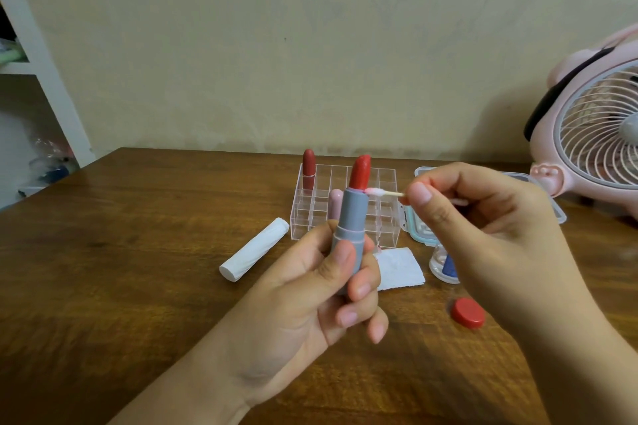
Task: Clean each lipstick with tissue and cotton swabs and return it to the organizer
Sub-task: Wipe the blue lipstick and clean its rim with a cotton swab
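My left hand (331, 283) grips an uncapped lipstick (350, 217) upright above the wooden desk (138, 252), thumb and curled fingers wrapped round the lower part of its grey tube, the red bullet fully extended and standing in front of the organizer. My right hand (483, 217) pinches a cotton swab (383, 192) between thumb and forefinger, holding it roughly level; its pink-stained tip touches the base of the red bullet, right at the rim of the grey tube.

Behind the lipstick, a clear acrylic organizer (388, 228) with a grid of compartments sits on the desk. A dark red lipstick (308, 166) stands uncapped in its far left corner compartment, and a pale pink lipstick (334, 203) stands in a nearer compartment, partly hidden by the grey tube.

A rolled white tissue (253, 254) lies on the desk to the left of the organizer. A flat square of tissue (400, 269) lies just in front of the organizer, beside my left fingers. A round red cap (467, 312) rests on the desk below my right hand. A small clear container (443, 266) and a lidded plastic box (419, 221) are partly hidden behind my right hand; I cannot tell their contents. A pink fan (593, 128) stands at the far right.
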`<state>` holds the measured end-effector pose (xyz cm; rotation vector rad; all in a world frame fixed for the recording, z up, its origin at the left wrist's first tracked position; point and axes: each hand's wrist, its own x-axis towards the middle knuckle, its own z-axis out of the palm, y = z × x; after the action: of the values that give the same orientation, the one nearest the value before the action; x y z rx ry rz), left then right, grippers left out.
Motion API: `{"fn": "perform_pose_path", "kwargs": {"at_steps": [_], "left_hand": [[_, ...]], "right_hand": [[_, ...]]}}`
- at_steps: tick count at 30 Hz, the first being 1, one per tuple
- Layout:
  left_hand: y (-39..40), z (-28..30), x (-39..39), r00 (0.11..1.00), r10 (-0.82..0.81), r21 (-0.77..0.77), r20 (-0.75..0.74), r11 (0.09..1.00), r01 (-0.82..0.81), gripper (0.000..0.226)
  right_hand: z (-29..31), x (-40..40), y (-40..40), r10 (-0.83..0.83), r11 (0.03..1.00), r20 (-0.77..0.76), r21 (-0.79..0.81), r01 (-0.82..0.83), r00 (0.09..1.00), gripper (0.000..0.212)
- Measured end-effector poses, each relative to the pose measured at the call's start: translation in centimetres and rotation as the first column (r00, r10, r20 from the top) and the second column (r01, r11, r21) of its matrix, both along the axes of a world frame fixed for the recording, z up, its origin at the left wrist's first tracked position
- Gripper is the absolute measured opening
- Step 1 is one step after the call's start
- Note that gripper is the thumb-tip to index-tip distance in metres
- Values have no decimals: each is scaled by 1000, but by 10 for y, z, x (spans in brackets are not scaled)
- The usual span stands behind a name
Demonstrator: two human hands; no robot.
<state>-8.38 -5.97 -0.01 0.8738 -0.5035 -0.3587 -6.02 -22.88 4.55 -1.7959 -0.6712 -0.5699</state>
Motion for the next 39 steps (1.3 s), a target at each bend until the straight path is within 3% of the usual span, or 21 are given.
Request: {"fn": "perform_pose_path", "kwargs": {"at_steps": [6, 10, 17, 21, 32, 35, 39], "left_hand": [[0, -1, 1, 999, -30, -13, -28, 999, 30, 18], [0, -1, 1, 1000, -12, -12, 6, 1000, 12, 20], [1, -2, 2, 999, -35, -7, -1, 999, 35, 28], [0, -2, 2, 997, -75, -12, -14, 997, 75, 28], [3, 2, 2, 983, -173, -109, -61, 980, 166, 26], [4, 3, 2, 986, -144, -148, -88, 980, 130, 24], [4, 7, 1, 988, -12, -124, -154, 992, -7, 27]], "right_hand": [[0, -1, 0, 25, 1000, -2, -4, -25, 1000, 10], [0, 1, -2, -5, 1000, -1, -20, 5, 1000, 20], [0, -1, 0, 18, 1000, 6, 12, -18, 1000, 10], [0, 0, 0, 25, 1000, 0, -6, -25, 1000, 18], [2, 1, -2, 1, 1000, -36, 9, 0, 999, 16], [4, 2, -4, 24, 1000, 8, 11, -24, 1000, 18], [5, 1, -6, 54, 992, 18, -119, -52, 998, 23]]}}
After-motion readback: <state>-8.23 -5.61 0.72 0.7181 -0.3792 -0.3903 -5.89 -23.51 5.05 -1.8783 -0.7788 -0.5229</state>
